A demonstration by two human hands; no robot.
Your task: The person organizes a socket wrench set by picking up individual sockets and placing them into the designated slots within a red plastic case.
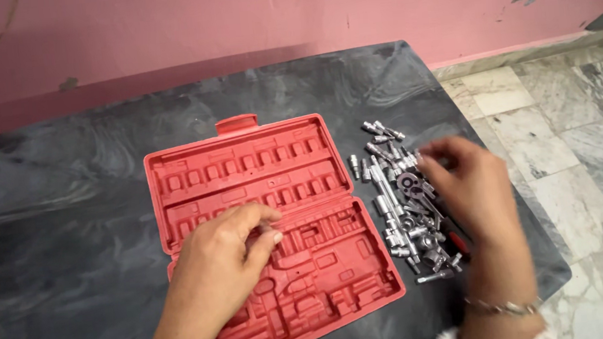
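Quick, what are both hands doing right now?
Left hand: fingers curled over the red case; holding something cannot be told.
Right hand: fingers reaching into the metal tool pile; grip cannot be told.

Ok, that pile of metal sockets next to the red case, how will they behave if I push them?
The sockets look like short round steel cylinders, so they'd probably roll or scatter across the smooth dark tabletop. Being solid metal, they're likely heavy for their size. Those near the table edge by the right hand might drop off.

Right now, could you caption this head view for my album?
Left hand over an open red tool case; right hand at loose metal sockets.
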